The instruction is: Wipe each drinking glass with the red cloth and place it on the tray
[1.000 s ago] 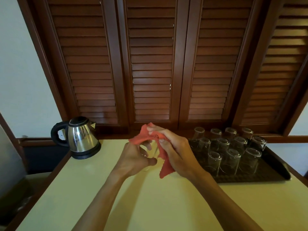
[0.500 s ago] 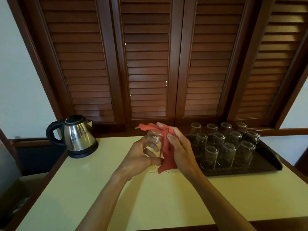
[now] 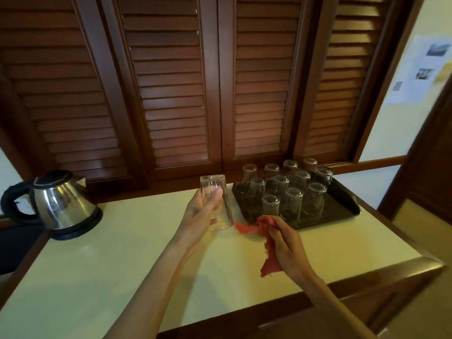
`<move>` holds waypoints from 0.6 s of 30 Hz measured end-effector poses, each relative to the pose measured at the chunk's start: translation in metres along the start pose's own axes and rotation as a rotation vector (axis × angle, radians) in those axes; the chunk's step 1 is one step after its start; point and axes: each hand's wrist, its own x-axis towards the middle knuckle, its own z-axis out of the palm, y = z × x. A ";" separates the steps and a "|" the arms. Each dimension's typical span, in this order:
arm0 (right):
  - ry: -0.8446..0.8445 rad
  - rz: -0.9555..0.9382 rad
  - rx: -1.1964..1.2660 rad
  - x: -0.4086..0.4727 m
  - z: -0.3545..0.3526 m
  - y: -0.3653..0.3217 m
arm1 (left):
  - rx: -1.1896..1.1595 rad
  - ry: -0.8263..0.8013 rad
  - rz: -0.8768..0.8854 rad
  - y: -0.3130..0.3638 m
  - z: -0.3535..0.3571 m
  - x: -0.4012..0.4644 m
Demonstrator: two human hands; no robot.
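My left hand (image 3: 199,216) grips a clear drinking glass (image 3: 219,196) upside down, a little above the cream tabletop and just left of the tray. My right hand (image 3: 286,243) holds the red cloth (image 3: 269,261) bunched in its fingers, low over the table in front of the tray's near edge. The cloth's ends trail left and downward. The dark tray (image 3: 342,199) at the back right carries several glasses (image 3: 291,204) standing upside down in rows.
A steel electric kettle (image 3: 61,204) with a black handle stands at the table's back left. Dark wooden louvred shutters (image 3: 171,94) rise right behind the table. A wooden rim (image 3: 367,277) edges the table on the near and right sides.
The hands have parted: my right hand pulled the red cloth off the glass and dropped toward the table, while my left hand turned the glass bottom-up beside the tray.
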 end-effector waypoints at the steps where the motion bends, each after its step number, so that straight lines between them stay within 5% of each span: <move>1: 0.020 -0.001 -0.081 0.000 -0.015 0.013 | 0.010 -0.017 0.008 -0.002 0.013 0.003; 9: 0.112 0.092 -0.684 0.004 -0.148 0.110 | -0.013 -0.156 -0.009 -0.014 0.161 0.050; 13: 0.031 0.079 -0.964 0.010 -0.196 0.148 | -0.016 -0.218 -0.009 -0.025 0.248 0.086; 18: 0.021 -0.010 -1.009 0.019 -0.219 0.170 | 0.083 -0.208 0.046 -0.049 0.337 0.141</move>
